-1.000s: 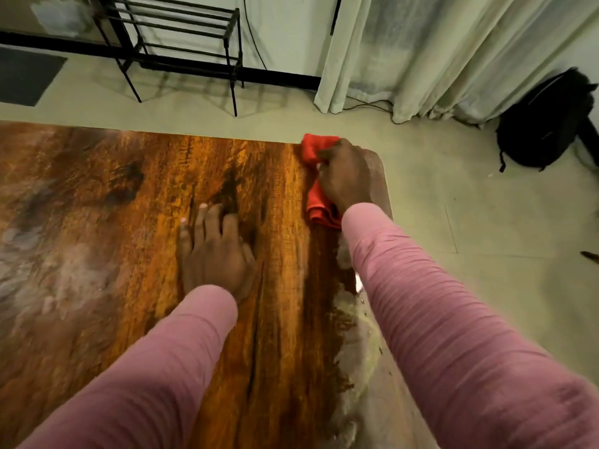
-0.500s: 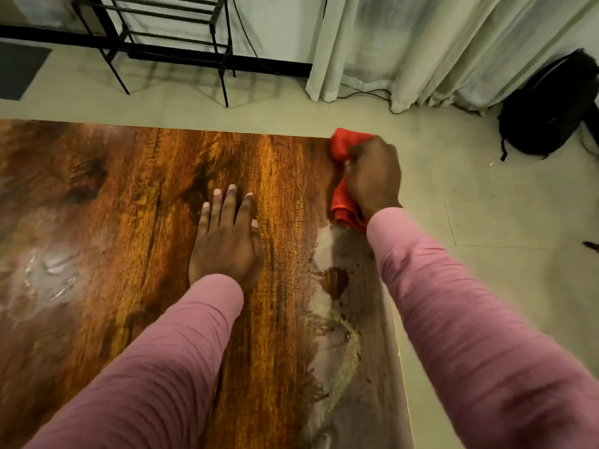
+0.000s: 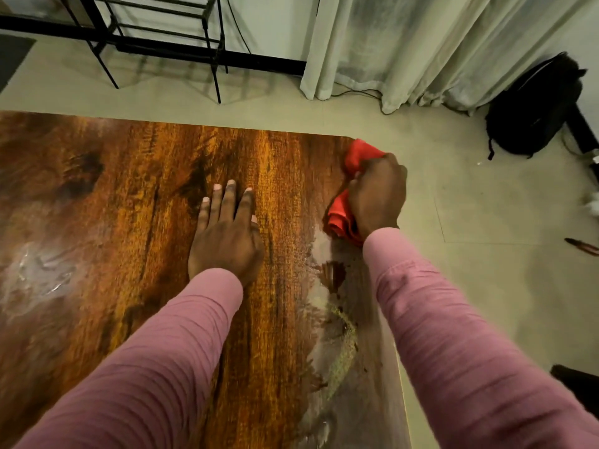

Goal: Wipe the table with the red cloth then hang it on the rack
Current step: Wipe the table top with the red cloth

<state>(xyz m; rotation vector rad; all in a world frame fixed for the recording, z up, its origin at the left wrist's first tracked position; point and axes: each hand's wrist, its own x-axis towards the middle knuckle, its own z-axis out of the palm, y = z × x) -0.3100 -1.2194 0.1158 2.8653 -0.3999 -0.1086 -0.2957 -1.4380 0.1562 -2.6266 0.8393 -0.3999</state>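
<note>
**Wiping at the desk's far right corner, rack not yet reached**

We are in the wiping step. Our right hand (image 3: 377,192) presses the red cloth (image 3: 340,218) onto the desk (image 3: 129,189) at its far right corner. Its fingers are curled down round the bunched fabric, so red folds bulge out past the knuckles on the far side and beside the wrist on the near side. The cloth is wadded rather than spread flat, and it sits right at the desk's right edge. Our left hand (image 3: 227,241) lies flat on the desk, toward its middle from the cloth. Its fingers (image 3: 228,202) are straight and slightly spread and hold nothing, and we take it for a brace.

Along the desk's right edge, nearer to us than the cloth, runs a pale streaky smear (image 3: 340,335) with darker blotches. We cannot tell whether it is residue or glare. A second pale patch (image 3: 39,273) shows near the desk's left side. We judge the wiping unfinished. The next move calls for drawing the cloth back along the right edge with firm downward pressure, and probably opening the wad to cover more wood.

The hanging is not yet begun. The black rack (image 3: 162,27) stands on the floor beyond the desk's far edge, well apart from the cloth. Reaching it will mean lifting the cloth off the desk and carrying it round.
</note>
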